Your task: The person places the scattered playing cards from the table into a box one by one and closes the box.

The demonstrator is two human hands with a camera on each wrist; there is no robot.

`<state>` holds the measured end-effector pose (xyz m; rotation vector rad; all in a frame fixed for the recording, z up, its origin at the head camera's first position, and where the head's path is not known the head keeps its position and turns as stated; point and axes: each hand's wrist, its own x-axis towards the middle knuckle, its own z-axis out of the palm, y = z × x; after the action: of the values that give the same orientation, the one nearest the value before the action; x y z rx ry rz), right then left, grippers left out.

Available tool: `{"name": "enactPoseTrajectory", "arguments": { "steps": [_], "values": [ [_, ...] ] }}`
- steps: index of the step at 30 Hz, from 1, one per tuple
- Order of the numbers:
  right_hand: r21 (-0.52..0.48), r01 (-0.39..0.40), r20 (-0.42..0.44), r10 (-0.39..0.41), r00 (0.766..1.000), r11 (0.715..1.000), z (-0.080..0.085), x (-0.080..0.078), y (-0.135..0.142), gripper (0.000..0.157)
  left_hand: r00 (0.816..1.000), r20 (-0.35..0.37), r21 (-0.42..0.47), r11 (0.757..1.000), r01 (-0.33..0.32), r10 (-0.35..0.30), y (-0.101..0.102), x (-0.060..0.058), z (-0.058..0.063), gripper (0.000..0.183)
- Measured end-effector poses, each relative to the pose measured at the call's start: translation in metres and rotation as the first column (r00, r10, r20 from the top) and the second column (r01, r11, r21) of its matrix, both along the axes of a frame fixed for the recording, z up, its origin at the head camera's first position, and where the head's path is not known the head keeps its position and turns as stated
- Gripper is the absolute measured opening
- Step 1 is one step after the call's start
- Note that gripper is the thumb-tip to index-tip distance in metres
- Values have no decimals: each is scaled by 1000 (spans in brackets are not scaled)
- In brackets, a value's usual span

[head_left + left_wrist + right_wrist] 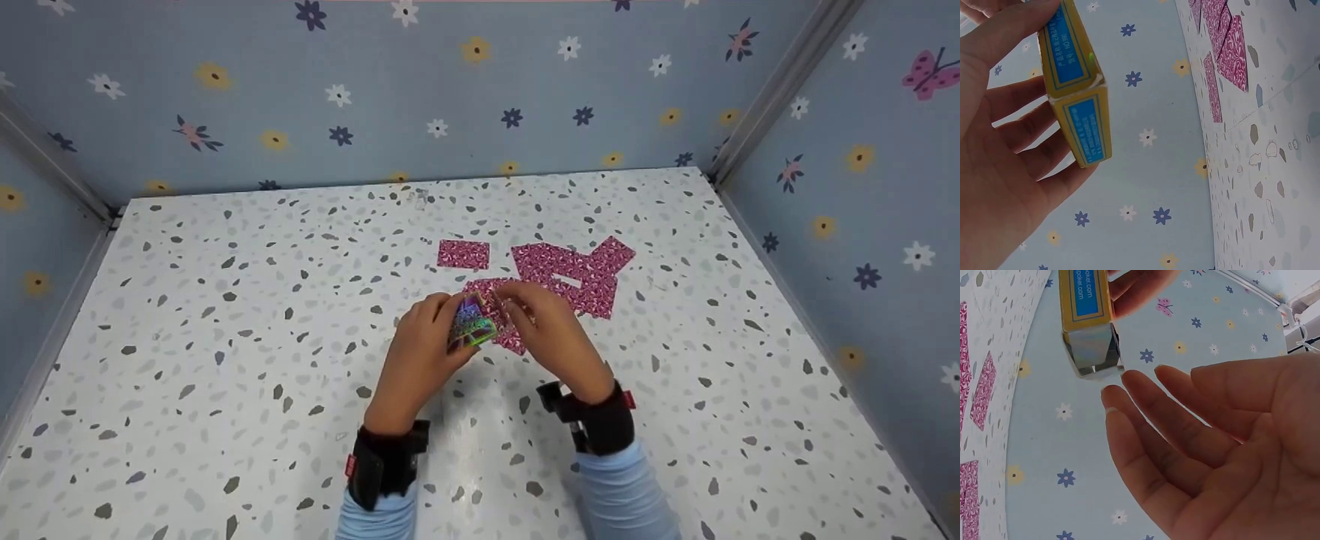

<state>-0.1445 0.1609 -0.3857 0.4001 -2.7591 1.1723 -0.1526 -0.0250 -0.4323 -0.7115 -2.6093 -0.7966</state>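
Observation:
My left hand point(427, 341) grips a small playing-card box point(472, 321) between thumb and fingers, above the table. In the head view its upper face is shiny and rainbow-coloured; the left wrist view shows yellow sides with blue printed panels on the card box point(1075, 62). My right hand point(555, 330) is held just to the right of it. Loosely bent fingers point(1157, 416) with nothing between them stand close to the box's end in the right wrist view, where silvery flaps point(1094, 351) stick out. What is inside the box cannot be seen.
Pink-and-white patterned cards point(596, 289) lie spread and overlapping on the speckled white table point(225, 337) beyond my hands. A separate patterned card point(463, 254) lies left of them. Flower-printed blue panels point(420, 90) enclose the table at the back and sides.

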Motion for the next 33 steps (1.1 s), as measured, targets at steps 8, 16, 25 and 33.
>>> {"name": "enactPoseTrajectory", "arguments": {
  "steps": [8, 16, 25, 33],
  "values": [
    [-25, 95, 32, -95, 995, 995, -20, -20, 22, 24, 1000, 26, 18, 1000, -16, 15, -2, -1, 0, 63],
    [78, 104, 151, -115, 982, 991, -45, -37, 34, 28, 1000, 17, 17, 1000, -4, 3, -2, 0, 0, 64],
    [177, 92, 361, -151, 920, 980, -68, -47, 33, 51, 1000, 29, 18, 1000, -5, 4, -2, -1, 0, 63],
    [342, 112, 360, -240, 901, 933, -86, -53, 33, 63, 1000, 4, 12, 1000, 3, -3, -2, -1, -1, 61]
  ]
}}
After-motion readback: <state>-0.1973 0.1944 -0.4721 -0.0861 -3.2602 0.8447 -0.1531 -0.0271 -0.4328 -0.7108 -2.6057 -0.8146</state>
